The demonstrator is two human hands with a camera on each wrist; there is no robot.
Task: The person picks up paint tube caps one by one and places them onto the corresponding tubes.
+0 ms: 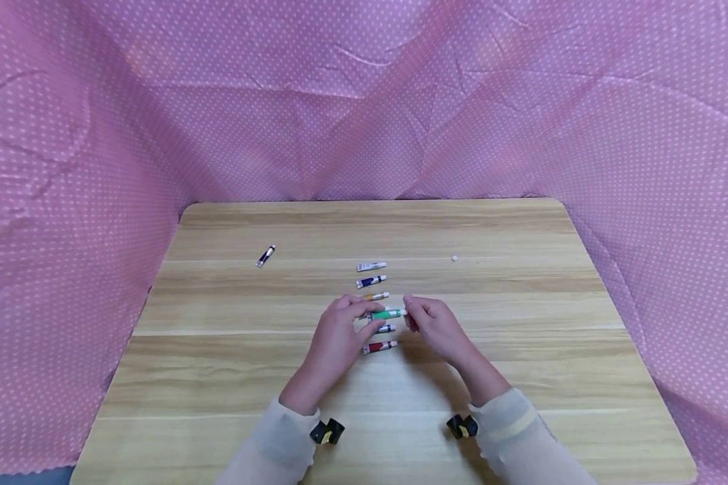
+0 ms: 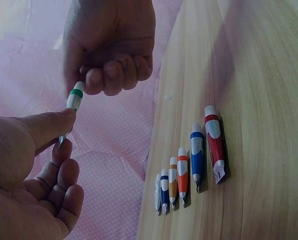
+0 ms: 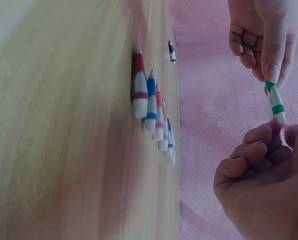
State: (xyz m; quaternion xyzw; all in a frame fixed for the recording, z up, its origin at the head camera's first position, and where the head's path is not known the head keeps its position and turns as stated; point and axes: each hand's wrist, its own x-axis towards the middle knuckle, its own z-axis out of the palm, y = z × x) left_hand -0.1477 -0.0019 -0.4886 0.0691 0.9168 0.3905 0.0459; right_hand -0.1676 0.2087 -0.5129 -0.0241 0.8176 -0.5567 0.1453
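My left hand (image 1: 340,330) pinches a green paint tube (image 1: 388,314) near its tail between thumb and index finger. The tube is held above the table, its white cap pointing right. At that cap end, the thumb and index finger of my right hand (image 1: 437,327) pinch the cap, the other fingers curled in. A red paint tube (image 2: 214,142) lies in a row with a blue tube (image 2: 197,155), an orange tube (image 2: 182,170), an ochre tube (image 2: 173,182), a dark blue tube (image 2: 164,190) and a white tube (image 2: 157,192). In the head view my left hand partly covers the row.
A dark purple paint tube (image 1: 265,256) lies apart at the back left of the wooden table (image 1: 218,377). Toward the back right sits a small white object (image 1: 454,259), maybe a cap. Pink dotted cloth (image 1: 364,121) hangs around the table's back and sides.
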